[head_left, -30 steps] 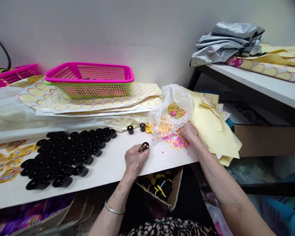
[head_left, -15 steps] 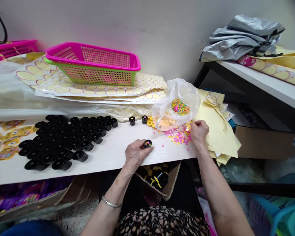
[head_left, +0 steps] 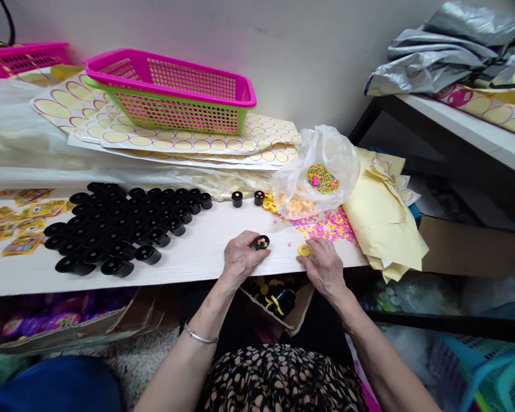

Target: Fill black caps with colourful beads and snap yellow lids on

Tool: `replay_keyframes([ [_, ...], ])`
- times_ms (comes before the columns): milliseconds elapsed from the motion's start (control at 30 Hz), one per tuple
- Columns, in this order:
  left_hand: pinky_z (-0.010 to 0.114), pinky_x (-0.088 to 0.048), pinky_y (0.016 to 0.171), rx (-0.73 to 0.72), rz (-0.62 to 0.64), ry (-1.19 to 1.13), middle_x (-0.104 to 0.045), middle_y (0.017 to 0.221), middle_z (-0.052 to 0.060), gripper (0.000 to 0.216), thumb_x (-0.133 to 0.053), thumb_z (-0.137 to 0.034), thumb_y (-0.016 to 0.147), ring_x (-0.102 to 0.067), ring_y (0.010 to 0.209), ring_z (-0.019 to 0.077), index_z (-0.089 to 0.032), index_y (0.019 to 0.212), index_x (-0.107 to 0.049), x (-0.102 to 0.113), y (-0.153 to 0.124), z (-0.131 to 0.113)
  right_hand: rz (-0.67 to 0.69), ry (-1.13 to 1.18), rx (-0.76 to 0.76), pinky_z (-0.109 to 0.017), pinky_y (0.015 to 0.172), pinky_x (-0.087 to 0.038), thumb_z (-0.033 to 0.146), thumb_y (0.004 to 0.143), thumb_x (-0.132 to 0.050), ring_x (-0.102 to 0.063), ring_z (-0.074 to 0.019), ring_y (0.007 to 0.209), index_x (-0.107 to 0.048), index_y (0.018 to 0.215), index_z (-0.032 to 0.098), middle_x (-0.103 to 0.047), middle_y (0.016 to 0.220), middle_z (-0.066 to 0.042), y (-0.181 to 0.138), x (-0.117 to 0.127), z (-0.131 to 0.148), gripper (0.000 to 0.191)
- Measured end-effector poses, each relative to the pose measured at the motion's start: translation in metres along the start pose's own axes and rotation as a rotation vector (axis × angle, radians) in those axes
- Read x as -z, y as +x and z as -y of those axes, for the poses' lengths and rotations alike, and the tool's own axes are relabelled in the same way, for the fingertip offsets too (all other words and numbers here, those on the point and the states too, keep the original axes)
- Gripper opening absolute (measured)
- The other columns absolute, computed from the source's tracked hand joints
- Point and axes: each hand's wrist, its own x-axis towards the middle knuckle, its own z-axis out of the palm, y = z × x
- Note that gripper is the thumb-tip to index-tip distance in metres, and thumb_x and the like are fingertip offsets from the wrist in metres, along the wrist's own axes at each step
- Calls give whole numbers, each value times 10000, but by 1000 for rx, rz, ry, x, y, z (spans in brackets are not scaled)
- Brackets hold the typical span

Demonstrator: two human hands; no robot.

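My left hand (head_left: 242, 256) is closed round a small black cup (head_left: 262, 242) at the front of the white table (head_left: 206, 243). Small colored pieces show inside the cup. To its right, my right hand (head_left: 324, 264) pinches a yellow ring (head_left: 304, 250) between thumb and fingers, just above the table. Behind it lie scattered pink and yellow beads (head_left: 330, 226). A clear plastic bag (head_left: 335, 150) with multicolored beads (head_left: 324, 178) stands at the back. More yellow rings (head_left: 269, 202) lie by the bag. Two black cups (head_left: 237, 199) stand apart, with small pieces on them.
Many black cups (head_left: 120, 223) crowd the left of the table, beside orange-yellow packets (head_left: 30, 226). A pink and green basket (head_left: 175, 106) rests on sticker sheets (head_left: 270, 137) at the back. Yellow paper (head_left: 381, 217) hangs over the right edge. Below is an open carton (head_left: 298, 323).
My right hand has come left and nearer from the bead pile to beside the cup, now with a yellow ring in its fingers. The left hand still holds the cup. The view has shifted slightly.
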Motion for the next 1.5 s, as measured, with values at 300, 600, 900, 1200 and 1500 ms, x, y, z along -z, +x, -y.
replay_keyframes([
  [300, 226, -386, 607, 13, 29, -48, -617, 784, -34, 210, -695, -316, 604, -549, 703, 119, -239, 798, -676, -2, 1, 2, 16, 299, 81, -375, 820, -390, 293, 827, -533, -472, -236, 923, -599, 1013, 195, -598, 992, -74, 30, 8, 28, 220],
  [600, 224, -373, 584, -55, 12, -35, -576, 707, -26, 104, -609, -206, 622, -518, 684, 116, -217, 712, -660, 0, -1, -1, 142, 290, 252, -353, 766, -380, 213, 797, -548, -430, -225, 880, -614, 926, 182, -579, 918, -67, 62, -7, 69, 148],
  [900, 225, -337, 478, 167, 53, -489, -630, 710, 15, 233, -539, -180, 620, -473, 539, 92, -152, 799, -685, 15, 5, 0, 264, 212, 268, -329, 743, -372, 171, 791, -547, -434, -195, 819, -633, 741, 159, -550, 823, -62, 71, -3, 77, 100],
  [1200, 186, -297, 408, 439, -13, -860, -593, 549, 11, 198, -690, -292, 590, -438, 447, 53, -98, 622, -669, -2, 6, -16, 132, 661, -99, -280, 645, -422, 248, 608, -728, -519, -146, 673, -613, 950, 157, -600, 742, -11, 66, -19, 69, 372],
  [1500, 187, -232, 350, 538, -57, -908, -559, 454, -8, 207, -740, -237, 493, -368, 341, 34, -83, 604, -657, 1, 11, -21, 39, 766, -135, -299, 705, -459, 265, 624, -719, -560, -165, 750, -633, 905, 191, -594, 806, -25, 54, -30, 68, 303],
])
